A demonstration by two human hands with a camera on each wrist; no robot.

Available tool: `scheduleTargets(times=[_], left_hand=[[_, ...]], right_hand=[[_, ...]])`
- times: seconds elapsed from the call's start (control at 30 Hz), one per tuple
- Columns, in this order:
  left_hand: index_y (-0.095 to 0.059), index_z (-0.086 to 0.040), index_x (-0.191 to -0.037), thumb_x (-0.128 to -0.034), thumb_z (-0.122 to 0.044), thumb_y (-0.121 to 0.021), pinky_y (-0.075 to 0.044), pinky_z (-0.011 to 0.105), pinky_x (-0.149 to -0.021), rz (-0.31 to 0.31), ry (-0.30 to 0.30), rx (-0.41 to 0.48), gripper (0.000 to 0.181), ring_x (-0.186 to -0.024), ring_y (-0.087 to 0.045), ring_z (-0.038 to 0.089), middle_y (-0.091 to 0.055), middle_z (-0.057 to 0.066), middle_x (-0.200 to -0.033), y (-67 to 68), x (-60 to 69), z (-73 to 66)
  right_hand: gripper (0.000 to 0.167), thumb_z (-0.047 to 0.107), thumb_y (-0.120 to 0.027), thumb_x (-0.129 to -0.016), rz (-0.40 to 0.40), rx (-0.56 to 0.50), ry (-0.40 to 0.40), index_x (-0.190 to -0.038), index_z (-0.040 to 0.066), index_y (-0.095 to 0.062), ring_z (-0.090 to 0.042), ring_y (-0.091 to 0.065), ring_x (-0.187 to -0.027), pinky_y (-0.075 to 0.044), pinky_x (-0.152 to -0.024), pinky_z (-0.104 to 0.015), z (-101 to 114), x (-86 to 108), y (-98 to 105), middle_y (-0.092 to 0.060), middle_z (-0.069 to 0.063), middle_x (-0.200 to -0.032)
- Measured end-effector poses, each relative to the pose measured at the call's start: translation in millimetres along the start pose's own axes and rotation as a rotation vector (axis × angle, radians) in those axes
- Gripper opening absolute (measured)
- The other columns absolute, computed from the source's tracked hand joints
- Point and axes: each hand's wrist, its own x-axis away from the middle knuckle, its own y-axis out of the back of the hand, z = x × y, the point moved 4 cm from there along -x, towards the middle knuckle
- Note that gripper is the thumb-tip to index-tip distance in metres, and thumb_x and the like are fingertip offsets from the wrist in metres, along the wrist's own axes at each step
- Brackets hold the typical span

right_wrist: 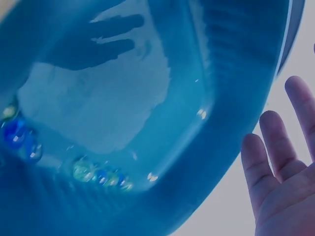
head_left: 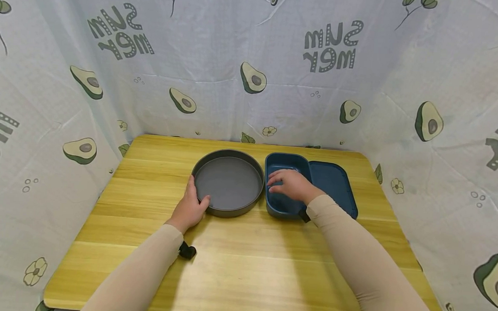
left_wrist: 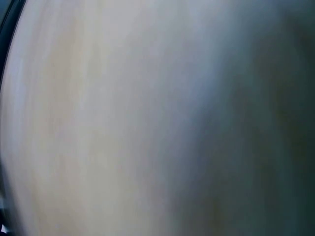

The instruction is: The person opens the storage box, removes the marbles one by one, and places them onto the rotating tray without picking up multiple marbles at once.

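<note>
Overall, a pale cloth (head_left: 218,43) printed with avocados, flowers and grey lettering hangs around the back and both sides of a yellowish wood-grain surface (head_left: 244,271). Two light tan sleeves (head_left: 137,271) stretch in over it from the near side. Toward the far edge stands a round grey pan (head_left: 231,182), its open side up and nothing in it. Just right of it is a blue rectangular container (head_left: 281,214) with rounded corners; whether the two rims touch, I cannot tell. Right of the container lies a flat dark blue lid (head_left: 333,182), partly hidden behind the sleeve and the container. At the pan's near left side, the left hand (head_left: 188,209) has its grip on the wall, thumb at the rim and fingers along the outside; the left wrist view is too blurred to add detail. Above the container hangs the right hand (head_left: 289,183), its grip loose and holding nothing, the fingers slightly apart. A small black device (head_left: 188,250) sits at the left wrist. Smallest are the shiny clear, greenish and blue beads (right_wrist: 82,169), gathered in two clusters along the inside edge of the container's floor.
</note>
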Motion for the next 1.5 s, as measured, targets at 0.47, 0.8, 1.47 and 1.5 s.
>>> scheduleTargets(times=[0.47,0.8,1.47,1.5], left_hand=[[0.022,-0.014,-0.167,-0.1077,-0.045,-0.050,-0.024,0.056,-0.130,0.001,0.005,-0.034,0.098,-0.162,-0.019,0.039,0.007,0.014,-0.178,1.1,0.5,0.4],[0.022,-0.014,-0.167,-0.1079,-0.044,-0.051,-0.027,0.056,-0.129,0.003,0.003,-0.023,0.098,-0.161,-0.022,0.040,0.006,0.014,-0.178,1.0,2.2,-1.8],[0.021,-0.012,-0.167,-0.1081,-0.043,-0.051,-0.023,0.055,-0.131,0.007,0.005,-0.021,0.098,-0.163,-0.017,0.039,0.008,0.015,-0.178,1.7,3.3,-4.1],[0.021,-0.013,-0.167,-0.1080,-0.044,-0.050,-0.023,0.055,-0.131,0.008,0.009,-0.019,0.098,-0.163,-0.017,0.039,0.008,0.014,-0.178,1.8,3.4,-4.1]], right_hand=[[0.027,0.025,-0.073,-0.101,-0.039,-0.147,-0.018,-0.125,0.014,-0.079,-0.037,-0.052,-0.144,-0.045,-0.118,-0.054,23.2,-13.5,-0.2,-0.063,-0.012,-0.148],[0.025,0.024,-0.073,-0.100,-0.048,-0.189,-0.005,-0.123,0.015,-0.080,-0.033,-0.057,-0.138,-0.049,-0.114,-0.050,37.4,-21.1,-4.5,-0.066,-0.010,-0.145],[0.025,0.025,-0.073,-0.100,-0.037,-0.231,0.008,-0.122,0.016,-0.080,-0.028,-0.061,-0.133,-0.054,-0.108,-0.045,47.4,-30.6,-12.0,-0.068,-0.007,-0.141],[0.025,0.025,-0.073,-0.100,-0.035,-0.232,0.008,-0.122,0.016,-0.080,-0.028,-0.061,-0.133,-0.054,-0.108,-0.045,47.6,-31.2,-12.4,-0.068,-0.006,-0.141]])
